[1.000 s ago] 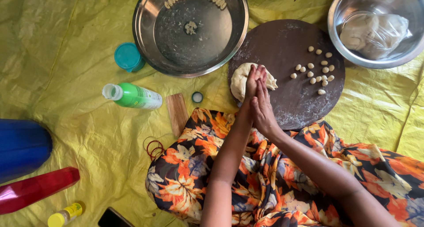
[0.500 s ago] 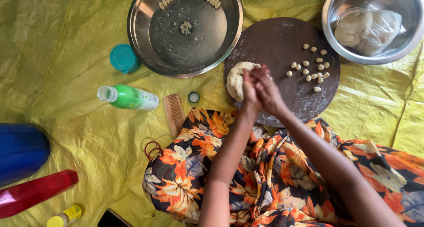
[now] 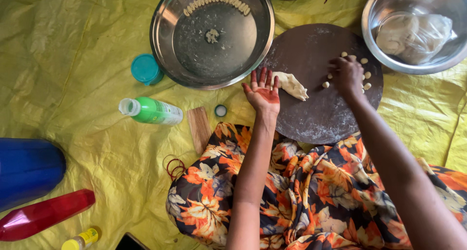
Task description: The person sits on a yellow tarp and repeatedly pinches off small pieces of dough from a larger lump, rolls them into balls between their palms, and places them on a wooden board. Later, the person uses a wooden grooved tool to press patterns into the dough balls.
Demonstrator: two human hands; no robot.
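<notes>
Dough (image 3: 291, 84) lies on round dark board (image 3: 316, 118) over yellow sheet (image 3: 58, 60); left hand (image 3: 262, 92) open-gripped, right hand (image 3: 346, 74) pinching pellets (image 3: 366, 74).

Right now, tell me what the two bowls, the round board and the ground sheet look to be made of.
Both bowls: metal, probably stainless steel, going by the shiny, reflective rims. Round board: dark brown and matte, dusted with flour; wood or stone, hard to tell which. Ground sheet: yellow plastic, likely tarpaulin, creased with a slight sheen.

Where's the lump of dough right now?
In the head view, the lump of dough lies on the round dark board's left part, just right of the open left hand.
</notes>
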